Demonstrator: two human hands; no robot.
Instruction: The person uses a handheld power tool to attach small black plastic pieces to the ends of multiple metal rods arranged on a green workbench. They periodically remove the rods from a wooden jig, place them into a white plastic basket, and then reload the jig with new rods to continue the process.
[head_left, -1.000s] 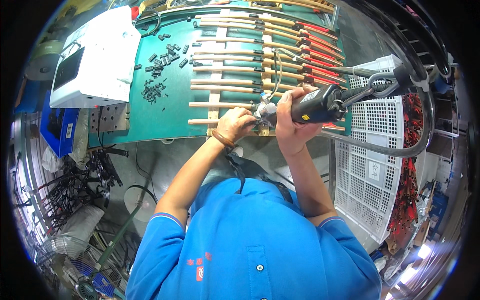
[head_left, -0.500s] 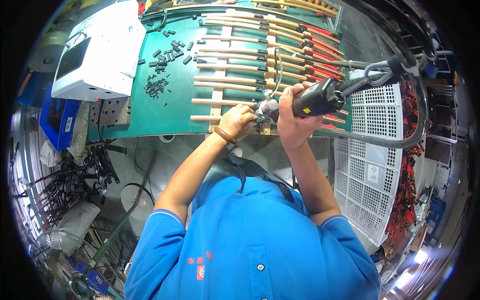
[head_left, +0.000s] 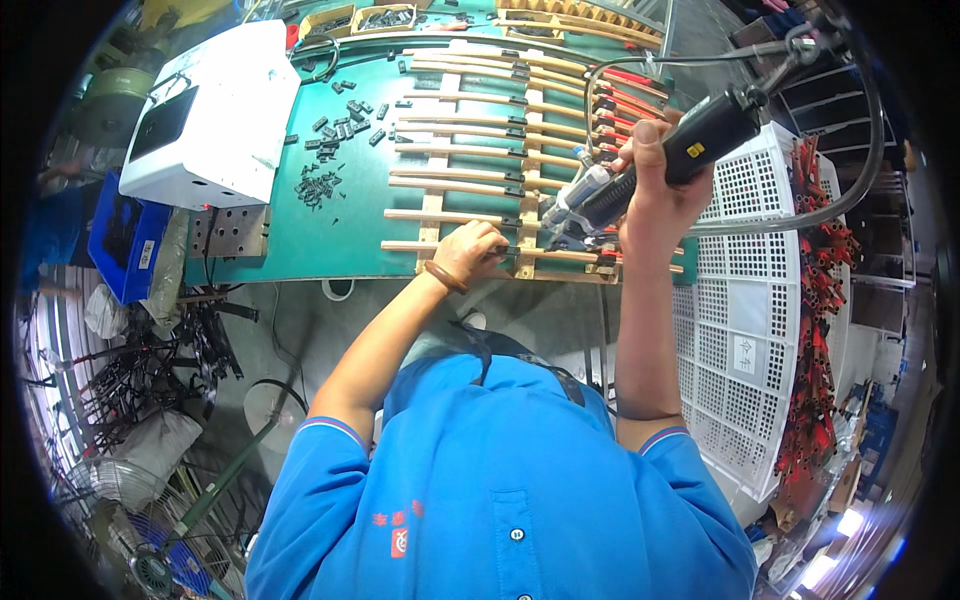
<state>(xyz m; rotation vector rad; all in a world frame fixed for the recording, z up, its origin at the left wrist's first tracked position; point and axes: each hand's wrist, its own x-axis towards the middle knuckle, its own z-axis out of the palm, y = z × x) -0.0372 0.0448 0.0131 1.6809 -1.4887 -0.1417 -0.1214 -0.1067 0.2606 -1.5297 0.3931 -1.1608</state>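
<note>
While both hands grip: driver raised since earlier frame.
Right hand (head_left: 655,195) clasps driver (head_left: 640,170), tip above front-edge slat (head_left: 455,247); left hand (head_left: 468,252) pinches slat on green bench (head_left: 300,235).

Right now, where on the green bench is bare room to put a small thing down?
Bare green mat lies between the small black parts and the wooden slats. It is crowded to the right, where the left hand and right hand work the power screwdriver.
</note>
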